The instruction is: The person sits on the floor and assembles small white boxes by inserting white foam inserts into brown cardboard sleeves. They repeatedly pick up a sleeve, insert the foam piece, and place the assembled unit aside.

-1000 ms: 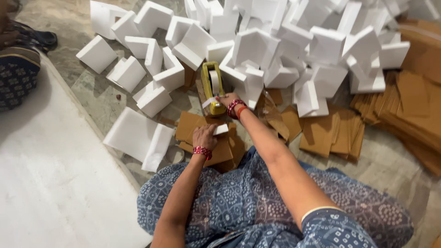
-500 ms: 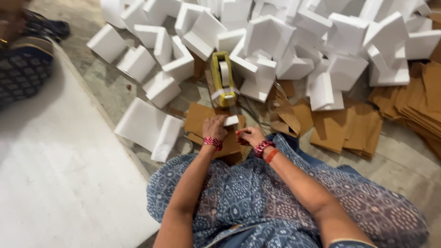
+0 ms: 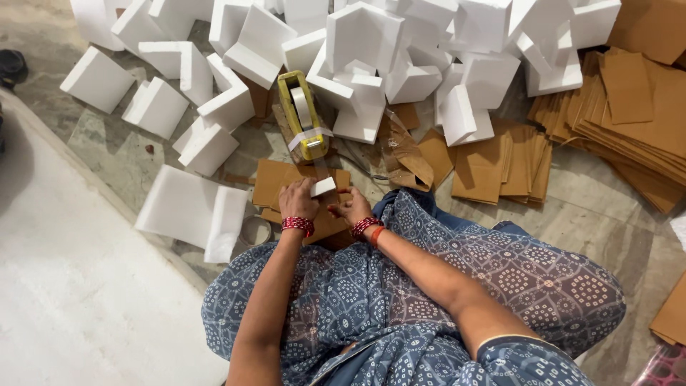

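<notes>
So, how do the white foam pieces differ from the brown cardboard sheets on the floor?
The white foam pieces are thick, many of them L-shaped corners, while the brown cardboard sheets are thin and flat. The foam lies in a loose, jumbled heap; the cardboard lies in overlapping stacks. The foam fills the far side, the cardboard mostly the right. Both rest on the floor.

Head camera looks steeply down, near the floor [image 3: 593,207].
</notes>
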